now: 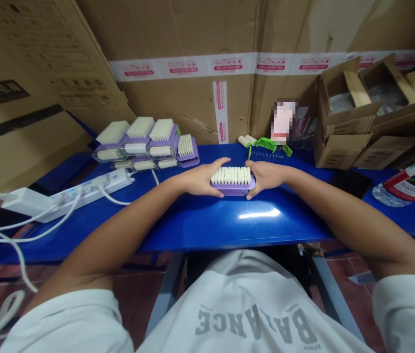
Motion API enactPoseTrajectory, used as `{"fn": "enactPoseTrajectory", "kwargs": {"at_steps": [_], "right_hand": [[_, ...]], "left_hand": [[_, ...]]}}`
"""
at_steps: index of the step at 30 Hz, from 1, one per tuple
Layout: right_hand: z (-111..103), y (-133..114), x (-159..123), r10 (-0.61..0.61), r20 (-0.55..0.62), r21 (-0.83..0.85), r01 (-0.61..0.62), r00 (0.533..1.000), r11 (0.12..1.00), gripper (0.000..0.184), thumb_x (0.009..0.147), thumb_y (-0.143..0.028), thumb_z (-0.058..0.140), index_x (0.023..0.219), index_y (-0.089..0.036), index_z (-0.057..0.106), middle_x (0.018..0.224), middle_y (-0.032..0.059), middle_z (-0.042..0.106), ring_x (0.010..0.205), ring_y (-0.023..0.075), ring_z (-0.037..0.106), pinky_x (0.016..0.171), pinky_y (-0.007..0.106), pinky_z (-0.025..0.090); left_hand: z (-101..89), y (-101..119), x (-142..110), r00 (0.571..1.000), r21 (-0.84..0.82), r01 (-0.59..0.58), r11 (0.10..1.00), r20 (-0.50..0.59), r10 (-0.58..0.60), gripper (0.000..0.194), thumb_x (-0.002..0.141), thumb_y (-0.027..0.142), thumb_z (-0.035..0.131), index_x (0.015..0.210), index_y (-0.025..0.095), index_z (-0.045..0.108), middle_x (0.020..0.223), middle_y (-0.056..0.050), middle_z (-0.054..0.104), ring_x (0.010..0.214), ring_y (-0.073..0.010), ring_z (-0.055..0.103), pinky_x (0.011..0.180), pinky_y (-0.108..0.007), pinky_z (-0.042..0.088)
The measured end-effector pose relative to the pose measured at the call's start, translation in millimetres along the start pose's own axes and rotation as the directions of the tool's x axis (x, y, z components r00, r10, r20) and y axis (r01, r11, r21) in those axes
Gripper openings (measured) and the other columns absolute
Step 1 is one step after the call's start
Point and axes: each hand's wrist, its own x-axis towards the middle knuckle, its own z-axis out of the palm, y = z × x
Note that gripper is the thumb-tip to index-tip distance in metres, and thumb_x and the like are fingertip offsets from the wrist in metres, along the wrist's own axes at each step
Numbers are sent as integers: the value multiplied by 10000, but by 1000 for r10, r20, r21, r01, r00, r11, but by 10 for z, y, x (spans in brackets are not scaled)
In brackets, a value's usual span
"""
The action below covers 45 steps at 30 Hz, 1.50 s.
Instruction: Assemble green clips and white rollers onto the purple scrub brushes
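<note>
Between my two hands is a purple scrubbing brush (232,180) with cream bristles facing up, over the blue table. My left hand (207,179) is closed around its left end, thumb on the far side. On its right end, my right hand (262,177) grips with the fingers partly hidden. Several similar purple brushes (137,135) with cream bristles are stacked at the back left, some with white rollers at their sides. Just beyond my right hand lie green plastic parts (267,144), two cream rollers (247,140) and a scatter of small metal pieces (268,155).
A white power strip (86,194) with plugged-in cables lies at the left. Open cardboard boxes (343,147) are stacked at the right back, near a clear bottle (409,181) with a red label. Large cardboard sheets (178,103) stand behind the blue table (200,220).
</note>
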Motion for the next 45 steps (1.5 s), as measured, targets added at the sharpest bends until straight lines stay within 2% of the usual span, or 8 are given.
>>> {"fn": "enactPoseTrajectory", "kwargs": {"at_steps": [7, 13, 18, 24, 29, 35, 39, 45], "right_hand": [[-105, 202, -109, 103, 6, -24, -103, 995, 994, 767, 570, -694, 925, 1066, -212, 593, 977, 82, 702, 869, 335, 696, 759, 433, 546], [0, -1, 20, 41, -20, 0, -41, 999, 999, 867, 529, -667, 944, 1156, -188, 586, 1057, 125, 720, 941, 368, 698, 811, 454, 551], [-87, 90, -98, 77, 28, -8, -77, 997, 997, 833, 534, -710, 923, 1099, -188, 603, 1039, 114, 719, 916, 342, 703, 785, 414, 540], [-1, 28, -31, 56, -37, -60, -58, 998, 997, 887, 568, -698, 930, 1211, -191, 589, 1084, 132, 745, 966, 376, 723, 833, 444, 556], [-63, 129, -75, 139, -19, -49, -139, 990, 989, 858, 577, -716, 915, 1165, -183, 589, 1087, 143, 730, 968, 386, 720, 823, 459, 558], [44, -32, 38, -33, -9, 29, 34, 999, 999, 832, 563, -689, 929, 1129, -205, 560, 1015, 93, 718, 917, 334, 705, 779, 406, 541], [97, -167, 94, -11, -3, 8, 11, 1000, 1000, 842, 554, -637, 946, 1149, -195, 545, 1000, 95, 719, 913, 335, 701, 765, 389, 521], [-123, 142, -106, 57, 46, -15, -57, 997, 998, 793, 554, -656, 934, 1111, -207, 589, 1036, 97, 720, 936, 344, 703, 801, 412, 534]], "left_hand": [[-68, -95, -51, 997, 10, 83, 997, 5, -83, 1258, 734, 599, 835, 1719, 248, 135, 1668, -186, 490, 1469, -397, 560, 1184, -462, 454], [-28, -17, 4, 999, 8, 37, 999, 6, -37, 1259, 734, 564, 846, 1719, 249, 126, 1658, -178, 505, 1444, -386, 586, 1169, -445, 461], [-55, -60, -30, 997, 13, 77, 997, 10, -77, 1265, 736, 601, 836, 1722, 258, 121, 1672, -181, 486, 1455, -391, 573, 1169, -445, 462], [-45, -56, -13, 999, 28, 48, 998, -2, -48, 1246, 746, 608, 816, 1717, 251, 120, 1677, -191, 475, 1444, -401, 582, 1164, -459, 465], [-77, -86, -37, 998, 12, 62, 998, 17, -62, 1255, 732, 609, 825, 1716, 251, 134, 1680, -182, 475, 1493, -398, 535, 1193, -460, 445], [-10, -15, 20, 1000, -26, -15, 1000, 2, 15, 1244, 729, 553, 845, 1715, 264, 145, 1628, -169, 537, 1416, -380, 606, 1154, -457, 473], [18, 36, 25, 1000, -41, 2, 999, 5, -1, 1265, 716, 543, 852, 1716, 242, 139, 1612, -176, 549, 1399, -377, 619, 1149, -452, 477], [-55, -74, -19, 998, -16, 60, 998, 9, -60, 1253, 721, 574, 838, 1715, 249, 146, 1659, -185, 496, 1446, -386, 578, 1177, -457, 456]]}}
